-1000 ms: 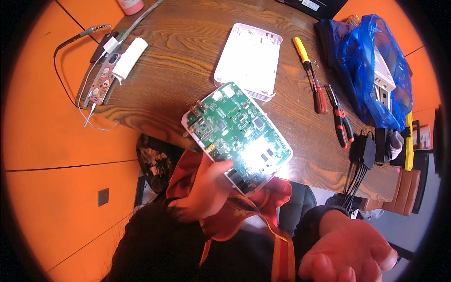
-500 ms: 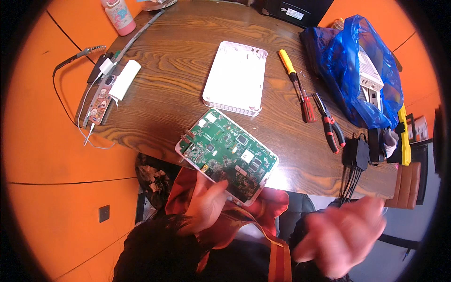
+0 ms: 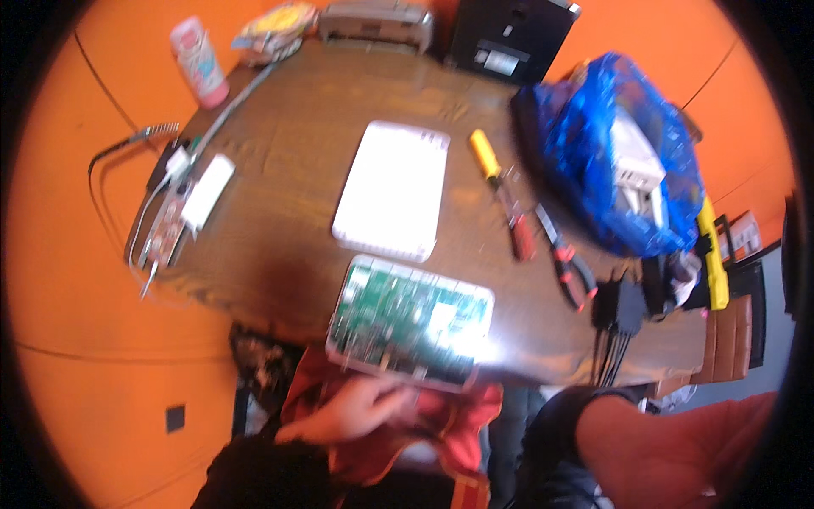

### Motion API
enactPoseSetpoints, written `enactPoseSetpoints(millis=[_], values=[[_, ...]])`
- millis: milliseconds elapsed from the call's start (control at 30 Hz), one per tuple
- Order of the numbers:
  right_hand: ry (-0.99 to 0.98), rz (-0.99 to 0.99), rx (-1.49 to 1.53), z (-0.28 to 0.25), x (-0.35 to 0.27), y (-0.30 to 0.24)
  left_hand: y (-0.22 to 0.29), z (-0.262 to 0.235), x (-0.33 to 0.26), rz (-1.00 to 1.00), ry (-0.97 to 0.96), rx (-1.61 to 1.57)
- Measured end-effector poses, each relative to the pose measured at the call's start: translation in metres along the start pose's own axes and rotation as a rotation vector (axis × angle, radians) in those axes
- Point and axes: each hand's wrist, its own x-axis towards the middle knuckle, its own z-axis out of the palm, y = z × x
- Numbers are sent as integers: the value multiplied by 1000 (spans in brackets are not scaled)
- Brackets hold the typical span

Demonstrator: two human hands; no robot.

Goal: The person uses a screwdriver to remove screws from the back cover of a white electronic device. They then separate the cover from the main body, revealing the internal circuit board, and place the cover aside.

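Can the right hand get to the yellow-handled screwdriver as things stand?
Probably yes. The right hand is at the lower right, apparently empty, and the yellow-handled screwdriver lies bare on the wooden table. Only the pliers and the open circuit board lie near the path.

Head camera looks steeply down — near (fisheye) — onto the table (image 3: 280, 246).

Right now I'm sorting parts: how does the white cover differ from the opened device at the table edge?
The white cover is plain and closed-faced; the opened device shows a green circuit board. The cover lies untouched mid-table; the device overhangs the near edge, above the left hand. Both are similar-sized rounded rectangles.
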Motion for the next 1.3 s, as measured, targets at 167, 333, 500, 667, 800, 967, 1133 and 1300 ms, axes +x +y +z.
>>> enactPoseSetpoints(millis=[167,333,500,667,800,967,1133,1300], values=[[92,-3,18,4,-2,11,13,3,-9,358,-80,34],[179,60,-7,-1,-21,12,24,-8,-28,281,-20,-130],[29,527,-103,13,-91,13,18,-37,-27,535,313,-143],[-299,725,-413,7,-163,2,-21,-72,-14,719,714,118],[-199,776,-527,-26,-188,-14,-53,-117,1,893,658,74],[-117,726,-613,-58,-204,-21,-61,-135,9,472,851,-35],[-113,618,-650,-69,-193,-21,-23,-96,6,769,768,99],[-154,694,-947,-83,-133,33,20,-63,8,829,695,61]])
